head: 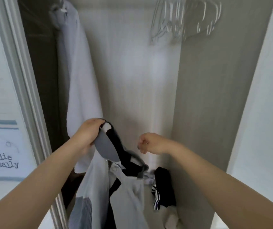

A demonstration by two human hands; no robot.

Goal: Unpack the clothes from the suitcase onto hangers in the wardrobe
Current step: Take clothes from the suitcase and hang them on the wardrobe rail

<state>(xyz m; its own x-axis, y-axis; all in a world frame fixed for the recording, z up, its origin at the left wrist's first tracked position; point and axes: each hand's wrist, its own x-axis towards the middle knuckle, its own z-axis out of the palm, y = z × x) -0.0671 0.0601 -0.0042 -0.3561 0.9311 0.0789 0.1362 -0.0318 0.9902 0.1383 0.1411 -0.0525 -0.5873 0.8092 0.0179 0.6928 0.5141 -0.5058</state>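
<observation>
From the head camera, both bare forearms reach into the open wardrobe (132,71). The left hand (87,134) grips the grey collar (106,146) of a jacket (125,192), with the fingers curled over the upper edge. The jacket is light grey with black parts and hangs down from this hand, in front of the lower part of the wardrobe. The right hand (150,143) is just to the right of the collar and does not touch it. Its fingers are curled downward, and I see nothing inside them.

A white garment (81,80) hangs on the left side inside the wardrobe. A group of empty white hangers (187,19), somewhat blurred, hangs at the top right. Low in the wardrobe, near the right wall, lies a dark garment with white stripes (163,189). On the far left, a light panel (1,161) carries the words "millie & sally".
</observation>
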